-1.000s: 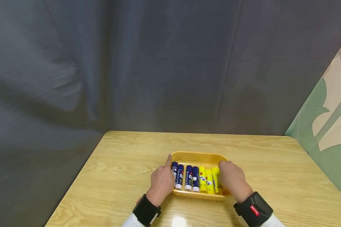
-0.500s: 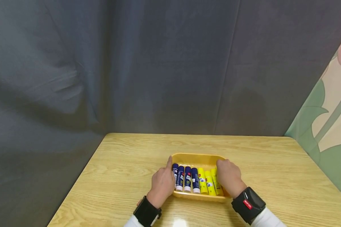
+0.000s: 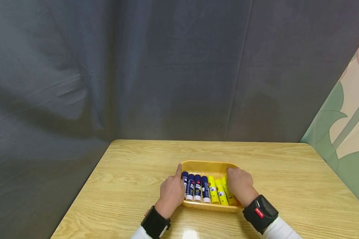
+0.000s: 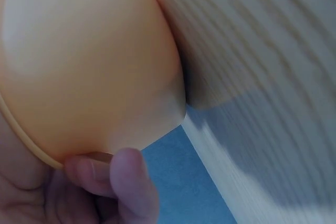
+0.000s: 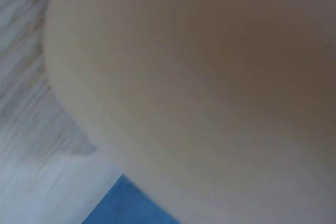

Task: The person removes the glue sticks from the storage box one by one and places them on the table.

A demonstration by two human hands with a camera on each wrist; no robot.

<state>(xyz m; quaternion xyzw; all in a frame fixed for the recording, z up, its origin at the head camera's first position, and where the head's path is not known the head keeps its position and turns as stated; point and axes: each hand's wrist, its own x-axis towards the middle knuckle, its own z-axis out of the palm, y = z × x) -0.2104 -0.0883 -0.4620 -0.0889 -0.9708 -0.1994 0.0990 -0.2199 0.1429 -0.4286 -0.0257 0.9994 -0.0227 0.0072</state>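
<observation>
A yellow-orange plastic tray with rounded corners (image 3: pixel 207 206) rests on the light wood-grain bench (image 3: pixel 137 172). Four dark-blue cylindrical sticks with white near ends (image 3: pixel 197 188) lie side by side in the left part of the tray; three yellow cylindrical sticks (image 3: pixel 221 192) lie in its right part, the rightmost partly covered by the hand. The left hand (image 3: pixel 171 191) grips the tray's left side, index finger extended along the rim, other fingers curled against the wall. The right hand (image 3: pixel 240 186) is curled over the tray's right end; whether its hidden fingers grip anything cannot be determined.
</observation>
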